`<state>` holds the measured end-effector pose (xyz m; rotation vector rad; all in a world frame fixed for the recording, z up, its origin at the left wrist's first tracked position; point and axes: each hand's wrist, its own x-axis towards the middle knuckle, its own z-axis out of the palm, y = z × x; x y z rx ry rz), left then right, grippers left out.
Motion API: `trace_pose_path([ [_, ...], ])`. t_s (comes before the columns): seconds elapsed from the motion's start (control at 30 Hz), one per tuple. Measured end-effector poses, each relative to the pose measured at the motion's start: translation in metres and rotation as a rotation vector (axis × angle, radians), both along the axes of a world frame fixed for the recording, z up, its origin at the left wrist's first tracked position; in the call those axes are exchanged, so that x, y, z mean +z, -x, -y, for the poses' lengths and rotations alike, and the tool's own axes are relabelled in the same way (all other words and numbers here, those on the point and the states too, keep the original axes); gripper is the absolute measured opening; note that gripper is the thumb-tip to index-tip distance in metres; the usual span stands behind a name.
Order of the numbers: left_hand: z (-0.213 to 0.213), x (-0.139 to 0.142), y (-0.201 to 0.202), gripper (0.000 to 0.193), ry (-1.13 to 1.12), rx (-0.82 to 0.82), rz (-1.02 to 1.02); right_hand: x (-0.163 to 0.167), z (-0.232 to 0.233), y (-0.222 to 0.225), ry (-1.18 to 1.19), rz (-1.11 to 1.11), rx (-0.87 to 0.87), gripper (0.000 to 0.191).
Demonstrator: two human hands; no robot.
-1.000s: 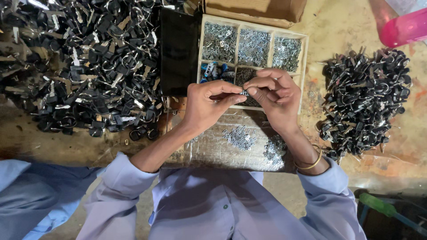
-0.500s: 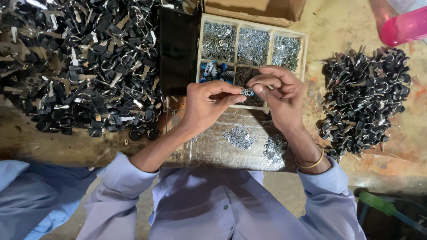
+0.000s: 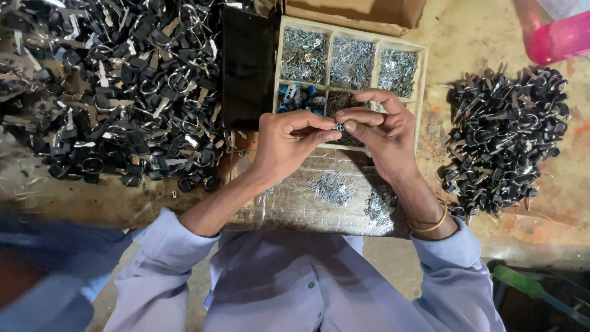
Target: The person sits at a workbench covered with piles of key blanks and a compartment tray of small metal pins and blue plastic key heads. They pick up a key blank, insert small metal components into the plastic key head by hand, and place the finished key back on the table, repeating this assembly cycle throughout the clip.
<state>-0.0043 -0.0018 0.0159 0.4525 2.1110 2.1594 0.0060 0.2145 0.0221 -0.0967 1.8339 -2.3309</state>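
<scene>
Fingers of left hand (image 3: 286,144) and right hand (image 3: 381,132) pinch what seems a small metal part (image 3: 338,126).

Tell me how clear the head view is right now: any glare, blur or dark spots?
Head view: the hands, left hand and right hand, are sharp and evenly lit; the small metal part between them is too tiny to resolve; the foil-like sheet glints; the blue sleeve at lower left is blurred.

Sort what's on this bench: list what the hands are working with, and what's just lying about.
In use: left hand and right hand pinching a small metal part; compartment tray; loose metal bits.

Lying about: pink container, cardboard box, green-handled tool.
</scene>
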Motion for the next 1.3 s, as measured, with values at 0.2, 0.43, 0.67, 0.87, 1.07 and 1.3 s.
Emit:
trace_pose_path([
  [0.2,0.000,-0.003,-0.002,0.010,-0.012,-0.003,-0.023,0.013,-0.006,0.007,-0.073,0.069,0.078,0.050],
  [0.43,-0.001,-0.005,-0.001,0.010,-0.098,-0.023,0.021,0.026,-0.004,0.012,-1.172,-0.577,-0.038,0.024],
  [0.67,-0.001,-0.001,0.001,0.011,0.022,-0.004,-0.019,0.027,-0.012,0.011,-1.090,-0.481,-0.056,0.014],
  [0.87,-0.002,0.001,0.000,0.010,-0.032,-0.015,0.045,0.025,-0.008,0.012,-1.116,-0.582,0.012,0.018],
  [1.07,-0.002,0.002,0.000,0.011,-0.008,-0.002,0.027,0.030,-0.004,0.012,-1.156,-0.620,0.046,0.022],
  [1.3,-0.003,0.003,-0.001,0.011,-0.019,-0.002,0.061,0.040,-0.012,0.010,-1.040,-0.537,0.011,0.009],
])
